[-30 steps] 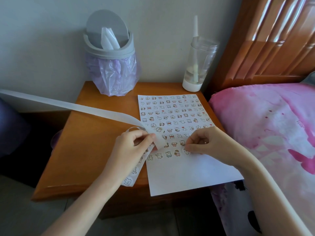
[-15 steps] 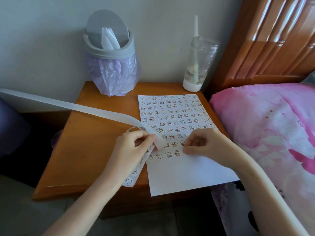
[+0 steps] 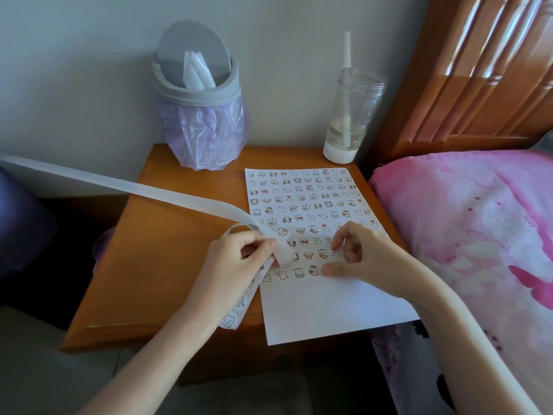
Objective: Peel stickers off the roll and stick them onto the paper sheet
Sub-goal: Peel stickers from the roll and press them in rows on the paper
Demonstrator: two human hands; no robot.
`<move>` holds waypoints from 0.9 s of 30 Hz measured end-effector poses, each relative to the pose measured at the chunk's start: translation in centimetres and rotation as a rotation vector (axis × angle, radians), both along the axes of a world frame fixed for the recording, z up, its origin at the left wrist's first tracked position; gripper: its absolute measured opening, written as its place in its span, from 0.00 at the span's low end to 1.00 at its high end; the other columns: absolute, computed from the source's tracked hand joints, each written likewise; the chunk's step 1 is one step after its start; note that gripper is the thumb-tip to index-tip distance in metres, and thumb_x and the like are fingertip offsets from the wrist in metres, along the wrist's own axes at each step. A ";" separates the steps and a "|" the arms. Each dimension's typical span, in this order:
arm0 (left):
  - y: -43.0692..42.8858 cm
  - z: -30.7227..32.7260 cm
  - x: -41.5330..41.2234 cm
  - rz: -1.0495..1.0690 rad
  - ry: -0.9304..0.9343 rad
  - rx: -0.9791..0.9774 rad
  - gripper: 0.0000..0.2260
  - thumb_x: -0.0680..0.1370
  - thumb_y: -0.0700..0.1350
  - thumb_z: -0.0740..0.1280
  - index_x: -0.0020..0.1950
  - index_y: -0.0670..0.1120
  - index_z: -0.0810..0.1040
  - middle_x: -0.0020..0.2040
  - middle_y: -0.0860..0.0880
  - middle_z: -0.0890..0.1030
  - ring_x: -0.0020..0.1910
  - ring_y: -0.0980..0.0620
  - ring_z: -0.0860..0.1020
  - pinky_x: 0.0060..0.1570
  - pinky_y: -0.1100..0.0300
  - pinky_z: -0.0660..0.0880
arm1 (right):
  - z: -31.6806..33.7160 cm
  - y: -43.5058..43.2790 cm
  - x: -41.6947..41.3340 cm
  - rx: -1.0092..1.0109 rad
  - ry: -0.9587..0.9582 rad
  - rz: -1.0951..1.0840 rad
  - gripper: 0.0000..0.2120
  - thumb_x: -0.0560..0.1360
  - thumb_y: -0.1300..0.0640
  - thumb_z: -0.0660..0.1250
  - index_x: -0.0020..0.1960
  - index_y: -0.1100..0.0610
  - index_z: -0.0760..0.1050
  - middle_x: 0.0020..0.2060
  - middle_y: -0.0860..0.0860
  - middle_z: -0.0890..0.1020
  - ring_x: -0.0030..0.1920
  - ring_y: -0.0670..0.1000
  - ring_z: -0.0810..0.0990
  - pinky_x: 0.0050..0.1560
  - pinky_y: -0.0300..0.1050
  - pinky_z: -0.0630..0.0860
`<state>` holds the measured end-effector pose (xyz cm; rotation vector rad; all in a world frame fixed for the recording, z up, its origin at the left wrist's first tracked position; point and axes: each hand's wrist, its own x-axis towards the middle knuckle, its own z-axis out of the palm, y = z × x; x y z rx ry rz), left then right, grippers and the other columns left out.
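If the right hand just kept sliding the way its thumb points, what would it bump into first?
The right hand points left along the paper sheet, so it would probably meet the sticker strip pinched in the left hand first; only flat stickers lie between. Heights are unclear.

Paper sheet (image 3: 323, 310) on nightstand (image 3: 167, 265); bin (image 3: 203, 136) behind left; bottle (image 3: 350, 115) behind; bed (image 3: 463, 220) right
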<state>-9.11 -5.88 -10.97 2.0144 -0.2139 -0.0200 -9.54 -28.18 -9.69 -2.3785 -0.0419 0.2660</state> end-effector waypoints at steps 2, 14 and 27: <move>0.0 0.0 0.0 0.005 0.002 0.003 0.06 0.77 0.46 0.66 0.47 0.47 0.83 0.37 0.59 0.81 0.33 0.69 0.77 0.37 0.81 0.68 | 0.0 -0.3 0.1 0.013 -0.002 0.007 0.13 0.69 0.52 0.75 0.47 0.51 0.73 0.30 0.46 0.72 0.31 0.45 0.67 0.37 0.42 0.66; 0.3 -0.1 0.2 0.007 0.015 -0.022 0.08 0.77 0.47 0.66 0.45 0.47 0.83 0.39 0.55 0.83 0.38 0.63 0.79 0.36 0.73 0.72 | 0.1 0.7 -0.3 -0.004 -0.124 -0.040 0.06 0.73 0.51 0.70 0.45 0.49 0.74 0.33 0.45 0.76 0.31 0.44 0.69 0.35 0.41 0.68; 0.5 1.4 0.0 0.033 0.053 -0.324 0.11 0.78 0.48 0.63 0.43 0.45 0.83 0.36 0.50 0.85 0.35 0.56 0.83 0.33 0.71 0.74 | 1.1 5.6 -1.0 0.301 -0.432 0.062 0.08 0.71 0.60 0.73 0.47 0.50 0.78 0.39 0.42 0.82 0.44 0.42 0.80 0.44 0.34 0.76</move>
